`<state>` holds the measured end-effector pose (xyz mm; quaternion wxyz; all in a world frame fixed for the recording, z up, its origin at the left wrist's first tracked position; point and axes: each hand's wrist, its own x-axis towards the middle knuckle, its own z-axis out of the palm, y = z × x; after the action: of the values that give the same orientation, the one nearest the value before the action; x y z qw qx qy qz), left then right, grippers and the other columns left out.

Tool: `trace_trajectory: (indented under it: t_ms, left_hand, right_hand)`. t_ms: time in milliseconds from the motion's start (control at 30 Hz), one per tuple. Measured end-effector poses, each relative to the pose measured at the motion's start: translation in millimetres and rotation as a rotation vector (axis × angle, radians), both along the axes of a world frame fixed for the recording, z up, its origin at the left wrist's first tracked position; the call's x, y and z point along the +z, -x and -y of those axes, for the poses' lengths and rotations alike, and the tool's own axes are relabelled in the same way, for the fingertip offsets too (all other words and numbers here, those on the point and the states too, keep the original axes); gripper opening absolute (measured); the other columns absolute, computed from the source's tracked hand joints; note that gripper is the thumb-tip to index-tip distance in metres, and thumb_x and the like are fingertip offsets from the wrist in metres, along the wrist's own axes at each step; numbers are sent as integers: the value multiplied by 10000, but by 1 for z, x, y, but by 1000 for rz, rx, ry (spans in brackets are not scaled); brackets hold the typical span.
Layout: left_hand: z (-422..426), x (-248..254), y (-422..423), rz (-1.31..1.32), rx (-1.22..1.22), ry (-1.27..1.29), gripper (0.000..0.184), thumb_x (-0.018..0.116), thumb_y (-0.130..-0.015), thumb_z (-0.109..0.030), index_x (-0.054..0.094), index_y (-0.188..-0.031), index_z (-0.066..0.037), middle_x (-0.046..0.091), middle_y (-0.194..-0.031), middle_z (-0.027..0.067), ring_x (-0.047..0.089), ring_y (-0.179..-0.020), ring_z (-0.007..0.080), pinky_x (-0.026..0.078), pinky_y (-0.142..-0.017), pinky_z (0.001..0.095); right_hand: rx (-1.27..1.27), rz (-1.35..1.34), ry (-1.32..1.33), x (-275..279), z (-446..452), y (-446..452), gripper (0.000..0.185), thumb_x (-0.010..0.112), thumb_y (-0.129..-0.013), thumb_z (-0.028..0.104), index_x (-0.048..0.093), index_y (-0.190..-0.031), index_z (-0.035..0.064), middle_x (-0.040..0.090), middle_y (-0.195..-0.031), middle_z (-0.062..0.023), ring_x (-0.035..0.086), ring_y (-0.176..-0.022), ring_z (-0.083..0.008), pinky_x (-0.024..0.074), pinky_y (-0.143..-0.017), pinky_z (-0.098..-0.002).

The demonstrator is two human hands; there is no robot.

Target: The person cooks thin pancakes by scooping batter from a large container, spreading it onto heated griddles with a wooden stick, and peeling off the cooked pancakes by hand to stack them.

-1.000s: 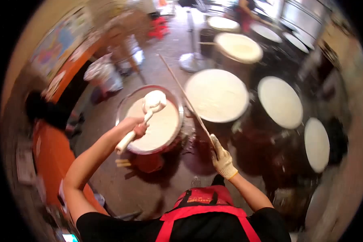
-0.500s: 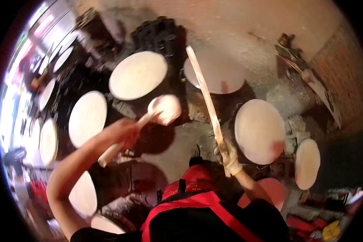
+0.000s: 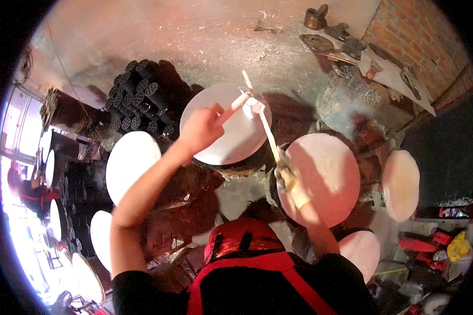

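My bare left hand (image 3: 202, 128) is closed round the handle of a ladle (image 3: 252, 107), whose pale bowl is over the far right part of a large round griddle (image 3: 220, 149). Whether the bowl touches the griddle I cannot tell. In my gloved right hand (image 3: 289, 181) is a long, flat wooden stick (image 3: 267, 128), its far end reaching past the ladle, close to or against it. My right hand is at the left edge of a second round griddle (image 3: 320, 173), coated pale and partly shaded.
More pale round tops stand at the left (image 3: 134, 163), right (image 3: 401, 184) and lower right (image 3: 360, 252). Stacked black honeycomb coal briquettes (image 3: 139, 97) stand behind on the left. A brick wall (image 3: 420, 37) and a board with a tin (image 3: 315, 20) lie far right.
The view has turned leftward and forward. My left hand has carried the ladle away from my body and to the right, over the far griddle, meeting the stick there. Both holds stay the same.
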<state>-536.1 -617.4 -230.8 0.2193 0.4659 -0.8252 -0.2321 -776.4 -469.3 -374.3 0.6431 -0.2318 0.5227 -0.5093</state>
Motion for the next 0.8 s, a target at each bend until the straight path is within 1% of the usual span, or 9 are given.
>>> trace_trajectory:
  t_ms: [100, 233, 267, 400, 533, 600, 700, 733, 800]
  left_hand:
    - [20, -76, 10, -234, 169, -260, 314, 621, -671, -83, 585, -969, 9, 625, -682, 147, 618, -585, 242, 499, -564, 353]
    - [35, -153, 34, -451, 373, -407, 271, 634, -748, -139, 580, -952, 32, 589, -579, 88, 552, -431, 149, 454, -417, 294]
    - [41, -163, 35, -592, 400, -476, 252, 625, -779, -156, 577, -941, 31, 572, -562, 77, 538, -420, 139, 436, -398, 281]
    - [70, -149, 29, -1158, 336, -600, 264, 552, -908, -240, 556, -919, 24, 535, -554, 44, 483, -392, 96, 360, -335, 222]
    - [96, -39, -11, -1366, 64, -655, 327, 406, -973, -249, 471, -1138, 25, 591, -742, 60, 525, -549, 90, 414, -463, 198]
    - [105, -5, -41, -1484, -94, -828, 352, 349, -989, -280, 472, -1114, 25, 507, -678, 34, 417, -542, 71, 340, -483, 191]
    - [110, -2, -101, -1378, -78, -891, 259, 402, -977, -261, 485, -991, -16, 416, -604, -28, 359, -471, 39, 303, -420, 182]
    - [105, -12, -120, -1283, -43, -873, 225, 430, -970, -250, 485, -942, -33, 389, -581, -49, 343, -442, 29, 283, -390, 177]
    - [72, -31, -147, -1103, 191, -828, 187, 513, -935, -211, 454, -803, -93, 351, -521, -77, 320, -371, 25, 243, -316, 179]
  right_hand:
    - [-127, -122, 89, -39, -29, -31, 465, 464, -924, 55, 424, -1353, 230, 451, -659, 74, 387, -442, -32, 317, -377, -185]
    - [-300, -655, 328, -94, -5, -73, 425, 481, -924, 48, 432, -1344, 88, 518, -1076, -13, 485, -884, -74, 415, -770, -193]
    - [-327, -426, 305, -85, 0, -86, 420, 481, -928, 61, 433, -1344, 90, 502, -1159, -36, 465, -979, -85, 394, -852, -202]
    - [-430, -818, 366, -120, 69, -111, 361, 480, -929, 133, 492, -1290, 123, 556, -895, -16, 509, -693, -83, 432, -610, -203]
    - [-347, -172, -99, -79, 116, -131, 240, 555, -900, 245, 561, -1120, 149, 484, -585, 32, 396, -365, -97, 320, -309, -252]
    - [-379, 20, -176, -56, 111, -136, 158, 540, -896, 274, 546, -990, 147, 457, -567, 33, 404, -392, -77, 303, -318, -228]
    - [-489, 612, -5, -81, 71, -153, 195, 514, -902, 227, 544, -1092, 196, 448, -564, 40, 402, -378, -95, 283, -305, -244]
    - [-480, 305, 165, -103, 56, -162, 393, 401, -905, 447, 467, -1267, 308, 535, -626, 6, 485, -409, -154, 331, -301, -296]
    - [-618, 221, 89, -86, 40, -191, 479, 404, -908, 432, 337, -1374, 348, 557, -676, 4, 486, -414, -150, 344, -289, -304]
